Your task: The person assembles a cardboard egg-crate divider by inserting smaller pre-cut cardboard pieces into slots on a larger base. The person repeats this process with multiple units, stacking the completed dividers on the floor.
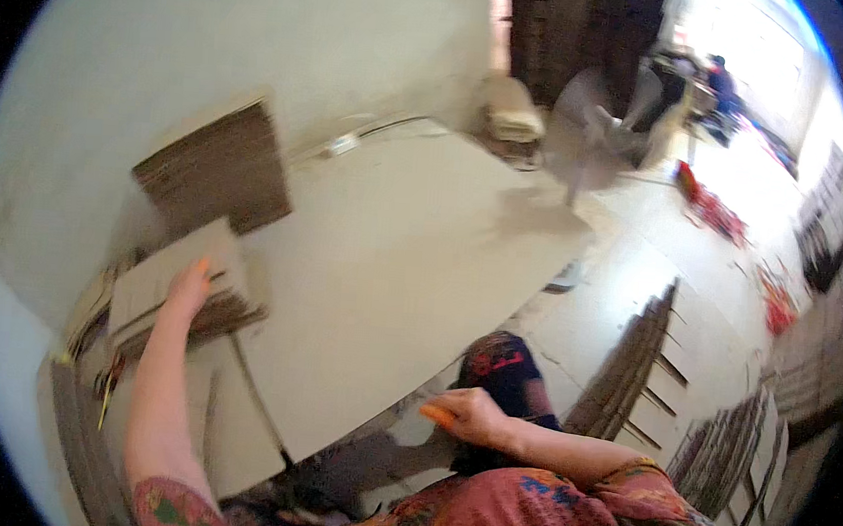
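Note:
My left arm stretches out to a stack of cardboard pieces [151,283] at the left of a wide pale board [392,261]. My left hand [192,291] is on the top piece, beside a dark slot cut in it. Its fingers are blurred, with orange at the tips. In front of my body, over my dark-clothed leg [497,366], is my right hand [474,418]. Its fingers are curled closed, with orange at their ends too; whatever they may hold is hidden. A thin dark rod [256,393] runs from the stack toward the board's near edge.
A brown cardboard panel [223,166] leans on the wall behind the stack. Scissors [110,378] are at the far left. A standing fan [592,128] is beyond the board. Slotted cardboard strips [629,366] stand at the right. Red scraps [709,210] litter the floor; another person [722,84] is farther back.

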The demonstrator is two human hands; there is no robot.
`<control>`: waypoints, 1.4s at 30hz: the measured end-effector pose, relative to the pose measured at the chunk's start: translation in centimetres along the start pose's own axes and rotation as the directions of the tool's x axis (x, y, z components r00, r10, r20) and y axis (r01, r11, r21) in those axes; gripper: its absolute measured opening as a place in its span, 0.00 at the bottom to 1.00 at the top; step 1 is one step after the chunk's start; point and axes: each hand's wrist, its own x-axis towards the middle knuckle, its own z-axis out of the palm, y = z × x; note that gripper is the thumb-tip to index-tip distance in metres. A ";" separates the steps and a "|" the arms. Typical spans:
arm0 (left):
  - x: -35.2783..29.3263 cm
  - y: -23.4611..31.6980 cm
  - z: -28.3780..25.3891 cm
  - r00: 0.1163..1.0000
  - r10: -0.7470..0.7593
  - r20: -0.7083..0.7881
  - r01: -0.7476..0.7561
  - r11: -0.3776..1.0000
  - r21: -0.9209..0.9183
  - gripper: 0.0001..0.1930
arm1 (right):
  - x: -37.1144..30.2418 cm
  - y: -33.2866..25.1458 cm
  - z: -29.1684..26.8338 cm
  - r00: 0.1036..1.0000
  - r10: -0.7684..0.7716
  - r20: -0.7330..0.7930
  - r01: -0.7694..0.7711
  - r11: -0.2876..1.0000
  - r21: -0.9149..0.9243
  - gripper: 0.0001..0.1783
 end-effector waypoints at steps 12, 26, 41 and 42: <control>0.1 1.1 -0.3 0.983 0.074 -0.167 -0.101 0.982 -0.159 0.13 | -0.3 -0.8 -1.8 0.999 0.050 -0.005 -0.050 0.995 0.082 0.10; -25.5 16.4 13.7 0.745 0.589 -0.313 -0.660 0.584 -0.473 0.17 | -0.3 -1.2 -1.7 0.865 0.404 0.296 -0.416 0.248 0.875 0.22; -29.9 6.2 12.7 0.952 0.024 -0.305 -0.082 0.980 -0.179 0.25 | -2.0 -1.6 -3.2 0.803 0.566 0.184 -0.552 0.593 0.586 0.12; -29.6 4.2 11.5 0.944 -0.032 -0.329 0.007 0.997 -0.076 0.27 | -2.7 -0.8 -2.7 0.843 0.531 0.086 -0.467 0.644 0.606 0.11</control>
